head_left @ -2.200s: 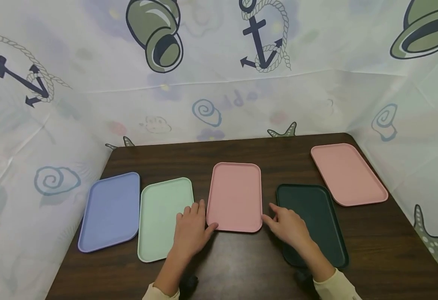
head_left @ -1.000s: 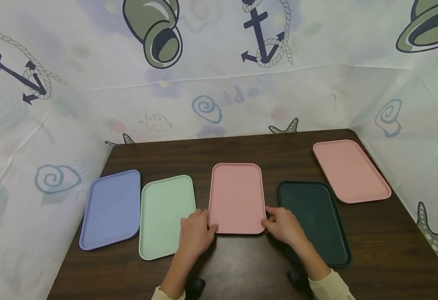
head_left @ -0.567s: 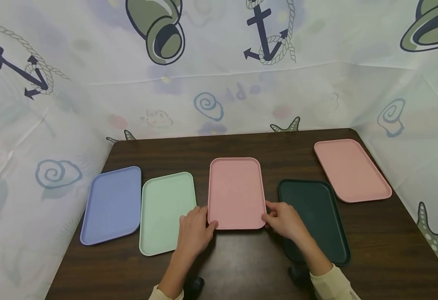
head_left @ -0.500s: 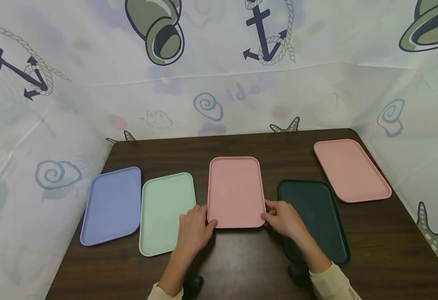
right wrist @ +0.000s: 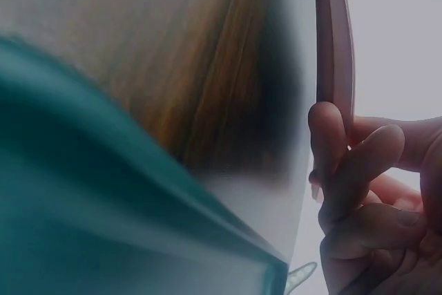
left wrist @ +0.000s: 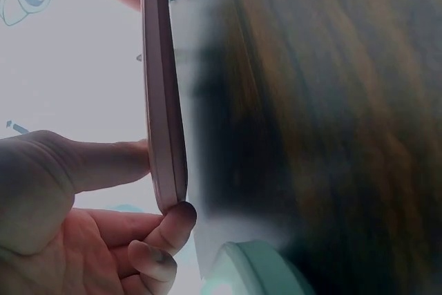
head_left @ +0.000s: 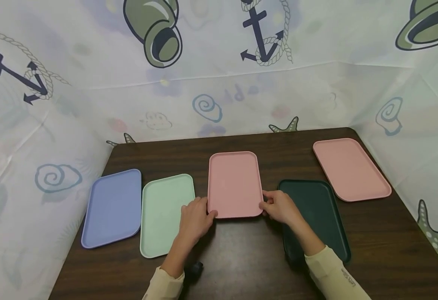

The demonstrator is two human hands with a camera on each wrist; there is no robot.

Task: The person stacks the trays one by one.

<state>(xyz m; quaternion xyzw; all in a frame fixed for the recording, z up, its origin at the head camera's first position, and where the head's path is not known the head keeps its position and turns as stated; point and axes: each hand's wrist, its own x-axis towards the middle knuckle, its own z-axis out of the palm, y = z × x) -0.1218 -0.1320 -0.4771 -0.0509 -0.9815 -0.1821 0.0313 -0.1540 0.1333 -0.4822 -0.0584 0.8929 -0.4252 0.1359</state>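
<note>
Between the two hands is a pink rectangular tray (head_left: 235, 185) with rounded corners. My left hand (head_left: 196, 218) grips its near left corner, thumb on the near edge; in the left wrist view the thumb and fingers (left wrist: 176, 226) pinch the tray's rim (left wrist: 164, 101). At the near right corner my right hand (head_left: 280, 206) pinches the rim, with fingertips under it in the right wrist view (right wrist: 328, 126). Both wrist views show a gap between the tray and the tabletop. Part of the dark green tray (head_left: 316, 221) is hidden by the right hand and forearm.
A light green tray (head_left: 166, 212) lies left of the left hand, partly covered by it. Beyond it is a blue tray (head_left: 112, 208). A second pink tray (head_left: 352, 168) lies at the far right of the dark wooden table (head_left: 237, 258). Printed cloth (head_left: 219, 75) surrounds the table.
Both hands have closed on the middle pink tray's near corners. The tray has since shifted toward the table's far edge with the hands. The other trays stay put.
</note>
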